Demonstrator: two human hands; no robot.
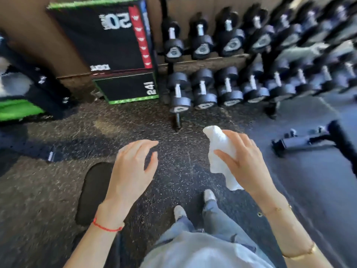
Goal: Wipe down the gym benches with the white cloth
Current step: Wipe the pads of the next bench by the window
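My right hand (245,161) grips a bunched white cloth (222,151), which hangs in the air above the speckled rubber floor. My left hand (133,167) hovers beside it with loosely curved fingers and holds nothing. A black padded bench end (94,190) shows low on the left, partly hidden behind my left forearm. Another black bench with its metal base (309,142) lies at the right edge. The picture is blurred by motion.
A rack of black dumbbells (228,60) runs across the back and right. Stacked black plyo boxes (108,41) stand at the back left, with a green-edged one (19,109) at the far left. My feet (193,206) stand on the dark speckled floor.
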